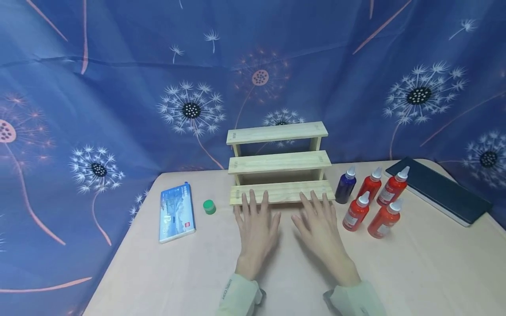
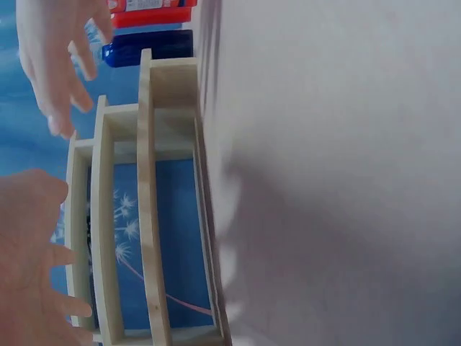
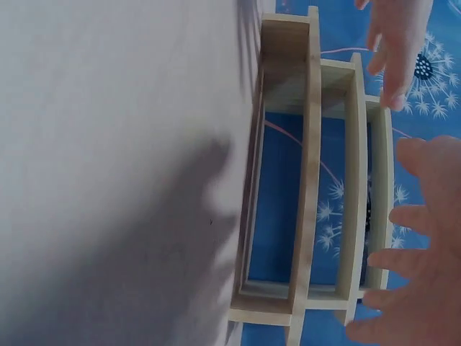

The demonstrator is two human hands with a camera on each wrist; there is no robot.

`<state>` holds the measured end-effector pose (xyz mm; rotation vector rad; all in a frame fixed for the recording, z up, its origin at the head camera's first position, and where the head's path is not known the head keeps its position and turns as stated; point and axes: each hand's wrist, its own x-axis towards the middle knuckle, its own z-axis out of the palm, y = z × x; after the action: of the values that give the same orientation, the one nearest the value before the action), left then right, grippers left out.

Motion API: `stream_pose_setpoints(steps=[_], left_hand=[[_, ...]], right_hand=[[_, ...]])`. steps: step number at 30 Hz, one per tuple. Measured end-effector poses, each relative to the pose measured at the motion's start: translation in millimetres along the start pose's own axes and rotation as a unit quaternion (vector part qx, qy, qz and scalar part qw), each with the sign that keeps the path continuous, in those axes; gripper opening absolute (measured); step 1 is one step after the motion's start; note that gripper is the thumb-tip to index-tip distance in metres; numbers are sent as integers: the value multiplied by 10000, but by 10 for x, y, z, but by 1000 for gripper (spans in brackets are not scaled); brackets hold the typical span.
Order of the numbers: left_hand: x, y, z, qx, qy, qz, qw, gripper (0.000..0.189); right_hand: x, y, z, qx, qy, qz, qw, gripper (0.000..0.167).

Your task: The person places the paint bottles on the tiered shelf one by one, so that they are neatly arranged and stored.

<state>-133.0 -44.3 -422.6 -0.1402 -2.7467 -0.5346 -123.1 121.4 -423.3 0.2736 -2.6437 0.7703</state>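
Hands hover flat and empty, my left hand (image 1: pixel 257 230) and right hand (image 1: pixel 322 230) just before the light, stiff three-step pale wooden shelf (image 1: pixel 278 164) at the table's (image 1: pixel 415 272) far edge, which I'd judge best gripped by its end posts.

The left hand (image 2: pixel 32 259) fills the lower left corner, fingers straight and spread, holding nothing. The right hand (image 2: pixel 54 54) shows at the upper left, fingers likewise extended. Beyond both stands a wooden stepped rack (image 2: pixel 148 216) of three pale boards, resting on the light tabletop (image 2: pixel 338 173). Through its gaps a blue cloth (image 2: pixel 180 238) with white dandelions shows. Past the rack's far end lie a dark blue bottle (image 2: pixel 148 47) and red bottles (image 2: pixel 151 11).
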Motion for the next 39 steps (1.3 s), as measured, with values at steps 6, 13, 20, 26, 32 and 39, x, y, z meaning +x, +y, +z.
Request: stream_pose_setpoints(steps=[6,13,20,26,32,39], left_hand=[[13,-107,-42,-1027,166,-314,9941,63],[91,-277,-93,-1996,380,-730,9764,63],[154,-421,-123,-2621,408,-949,9595,59],[209,-538,-71,-2953,266,-1216,9473,60],[256,-649,-8,-3280,215,-1431,9335,59],[311,-762,69,-3423,234,-1692,9239,58]], right_hand=[[-70,48,-98,696,-176,164,9973,65],[-140,91,-324,1287,-529,605,9884,65],[-219,128,-479,1338,-637,931,9846,69],[-270,166,-589,1424,-772,1314,9780,72],[-319,193,-673,1526,-785,1598,9721,74],[-391,213,-751,1540,-45,1512,9764,67]])
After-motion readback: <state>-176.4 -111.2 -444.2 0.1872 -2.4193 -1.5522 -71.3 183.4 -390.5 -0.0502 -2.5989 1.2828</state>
